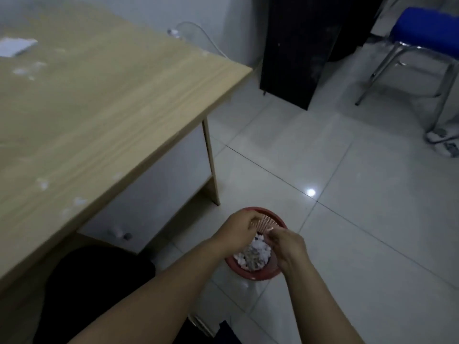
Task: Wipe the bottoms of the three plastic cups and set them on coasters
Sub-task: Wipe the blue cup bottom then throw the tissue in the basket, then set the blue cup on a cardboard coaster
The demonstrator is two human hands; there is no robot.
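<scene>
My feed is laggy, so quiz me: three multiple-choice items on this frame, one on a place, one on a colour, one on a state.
1. Where are both hands?
A. Flat on the desk
B. Over the waste basket on the floor
C. On the blue stool

2. What colour is the waste basket?
A. Red
B. Green
C. Yellow

3. What is the state of the waste basket?
A. Lying on its side
B. Holding nothing
C. Holding white crumpled scraps

Key:
1 B: the left hand and the right hand meet above the waste basket, which stands on the tiled floor beside the wooden desk.
2 A: its rim and meshed wall show red.
3 C: it stands upright with white scraps piled inside. Whether either grip still pinches a scrap is too blurred to tell.
</scene>
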